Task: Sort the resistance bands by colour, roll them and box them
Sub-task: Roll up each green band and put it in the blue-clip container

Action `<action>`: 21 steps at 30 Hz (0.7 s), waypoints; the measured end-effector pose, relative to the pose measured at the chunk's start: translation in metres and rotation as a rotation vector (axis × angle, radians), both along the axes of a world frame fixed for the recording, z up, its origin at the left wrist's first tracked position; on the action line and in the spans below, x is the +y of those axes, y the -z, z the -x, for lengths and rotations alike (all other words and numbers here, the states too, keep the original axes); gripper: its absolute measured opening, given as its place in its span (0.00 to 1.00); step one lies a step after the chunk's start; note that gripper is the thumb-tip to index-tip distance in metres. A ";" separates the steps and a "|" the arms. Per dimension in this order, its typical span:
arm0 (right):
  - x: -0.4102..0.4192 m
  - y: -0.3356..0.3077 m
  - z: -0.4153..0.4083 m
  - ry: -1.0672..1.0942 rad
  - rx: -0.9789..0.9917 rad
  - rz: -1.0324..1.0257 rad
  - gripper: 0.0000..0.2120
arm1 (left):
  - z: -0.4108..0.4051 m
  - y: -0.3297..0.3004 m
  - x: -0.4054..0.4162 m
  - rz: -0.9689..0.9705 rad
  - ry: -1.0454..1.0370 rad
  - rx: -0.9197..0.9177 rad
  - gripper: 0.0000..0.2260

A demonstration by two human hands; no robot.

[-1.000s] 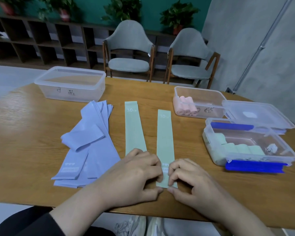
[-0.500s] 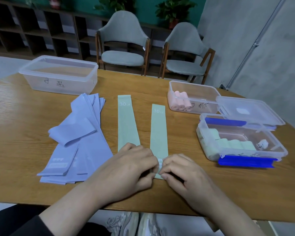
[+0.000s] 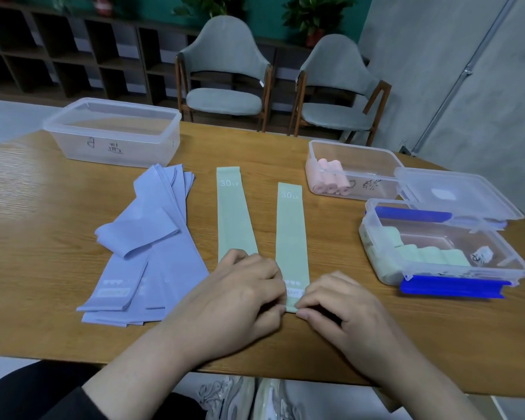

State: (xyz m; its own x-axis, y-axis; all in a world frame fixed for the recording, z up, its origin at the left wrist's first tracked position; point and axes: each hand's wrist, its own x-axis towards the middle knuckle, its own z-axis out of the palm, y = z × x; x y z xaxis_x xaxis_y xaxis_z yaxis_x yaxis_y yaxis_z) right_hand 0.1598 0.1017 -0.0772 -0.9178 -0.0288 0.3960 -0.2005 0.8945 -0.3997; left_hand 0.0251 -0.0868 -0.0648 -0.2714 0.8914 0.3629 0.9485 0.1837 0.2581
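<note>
Two green bands lie flat side by side on the wooden table point(image 3: 285, 153). My left hand point(image 3: 237, 295) and my right hand point(image 3: 340, 307) pinch the near end of the right green band point(image 3: 291, 228) from both sides. The left green band point(image 3: 234, 213) lies under my left hand's knuckles. A pile of several lilac bands point(image 3: 152, 244) lies to the left. The near right box point(image 3: 443, 253) holds rolled green bands; the box point(image 3: 355, 168) behind it holds rolled pink ones.
An empty clear box point(image 3: 115, 131) with writing on its side stands at the back left. A loose clear lid point(image 3: 458, 192) lies beside the pink box. Blue clips stick out of the green box. Two grey chairs stand behind the table.
The small fold raised at the band's near end half a second ago now lies flat again, with the printed label showing. Both hands stay at that end.
</note>
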 end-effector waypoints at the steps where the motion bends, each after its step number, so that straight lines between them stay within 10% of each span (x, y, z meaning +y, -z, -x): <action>1: 0.000 0.000 0.000 0.003 0.006 0.007 0.09 | 0.000 0.000 0.000 0.000 -0.004 0.003 0.06; 21: -0.002 -0.001 -0.001 0.088 -0.033 -0.059 0.11 | 0.002 0.005 0.002 0.022 -0.059 0.044 0.07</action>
